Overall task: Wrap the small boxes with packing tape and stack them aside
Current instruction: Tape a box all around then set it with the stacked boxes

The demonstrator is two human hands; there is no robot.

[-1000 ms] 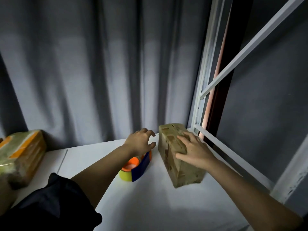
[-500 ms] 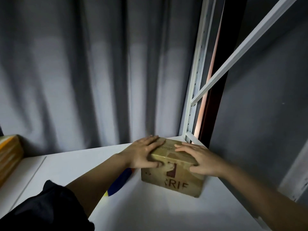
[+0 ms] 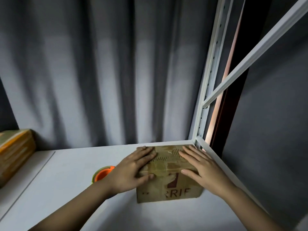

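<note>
A small brown cardboard box [image 3: 168,189] with red lettering and glossy tape on it sits in the back right corner of the white shelf [image 3: 70,177]. My left hand [image 3: 131,170] lies flat on its top left part, fingers straight, thumb along the front edge. My right hand [image 3: 200,167] lies flat on the top right part, fingers spread. A tape roll [image 3: 102,174] with an orange core sits on the shelf just left of the box, partly hidden behind my left wrist.
A tape-wrapped box [image 3: 15,152] with orange bands stands at the far left of the shelf. Grey curtain [image 3: 100,72] hangs behind. A white metal rack post [image 3: 205,97] and rails bound the right side. A seam runs across the shelf at the left.
The box was turned from standing tilted to lying flat and pushed back into the right corner. My left hand left the tape roll and now lies on the box top.
</note>
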